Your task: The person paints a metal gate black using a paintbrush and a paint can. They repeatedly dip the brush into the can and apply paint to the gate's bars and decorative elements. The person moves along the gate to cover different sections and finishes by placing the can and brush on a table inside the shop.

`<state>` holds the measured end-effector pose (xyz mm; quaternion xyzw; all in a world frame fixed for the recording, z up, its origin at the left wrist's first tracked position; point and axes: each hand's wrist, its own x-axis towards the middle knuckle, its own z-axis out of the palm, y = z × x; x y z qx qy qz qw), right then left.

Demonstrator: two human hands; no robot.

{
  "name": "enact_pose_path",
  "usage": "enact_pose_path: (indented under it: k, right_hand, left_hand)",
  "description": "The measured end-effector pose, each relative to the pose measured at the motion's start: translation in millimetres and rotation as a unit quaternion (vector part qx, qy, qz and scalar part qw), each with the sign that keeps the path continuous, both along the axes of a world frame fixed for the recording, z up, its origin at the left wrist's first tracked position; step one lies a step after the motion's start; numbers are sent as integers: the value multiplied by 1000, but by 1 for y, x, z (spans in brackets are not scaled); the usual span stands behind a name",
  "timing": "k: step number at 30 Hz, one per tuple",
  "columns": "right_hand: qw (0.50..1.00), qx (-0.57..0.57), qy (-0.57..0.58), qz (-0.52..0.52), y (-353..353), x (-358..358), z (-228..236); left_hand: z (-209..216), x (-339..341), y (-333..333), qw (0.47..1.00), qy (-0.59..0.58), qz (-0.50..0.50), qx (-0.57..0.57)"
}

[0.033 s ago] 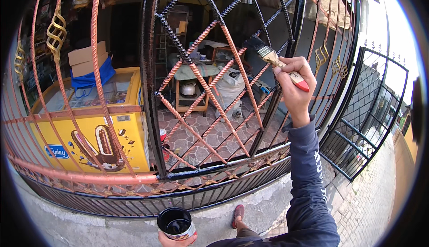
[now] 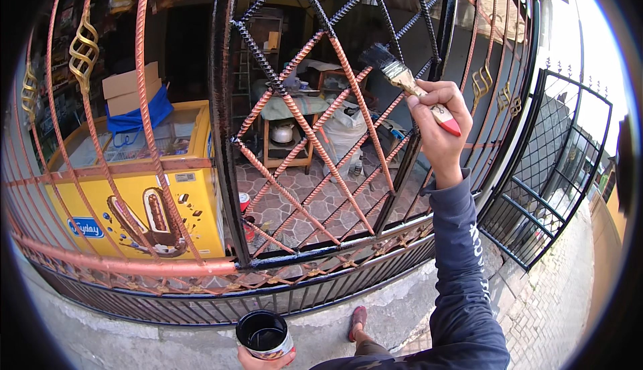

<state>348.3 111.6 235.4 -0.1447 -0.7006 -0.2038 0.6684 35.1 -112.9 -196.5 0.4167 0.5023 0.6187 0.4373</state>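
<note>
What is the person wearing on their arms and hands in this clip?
The right hand is bare, with no glove. Its arm is covered to the wrist by a dark navy long sleeve with pale lettering running down the forearm. The left hand shows only as bare fingers at the lower edge; no sleeve is visible there.

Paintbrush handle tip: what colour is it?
Red, on a pale wooden handle; the paintbrush shows best in the head view, held in the right hand.

dark-blue long sleeve – white lettering, red shoe
</note>
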Motion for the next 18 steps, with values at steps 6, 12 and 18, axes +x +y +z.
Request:
enact_pose_path:
  k: [6,12,18]
  right_hand:
    - [1000,-15,-16,-4,13,4,-17]
    - [999,-41,-5,-24,15,13,-20]
    - [992,-39,72,95,6,20,-21]
  left_hand:
    - [2,4,8,999,-42,-16,5]
    - [20,8,2,999,-19,-10,-42]
    - [8,11,8,997,48,32,47]
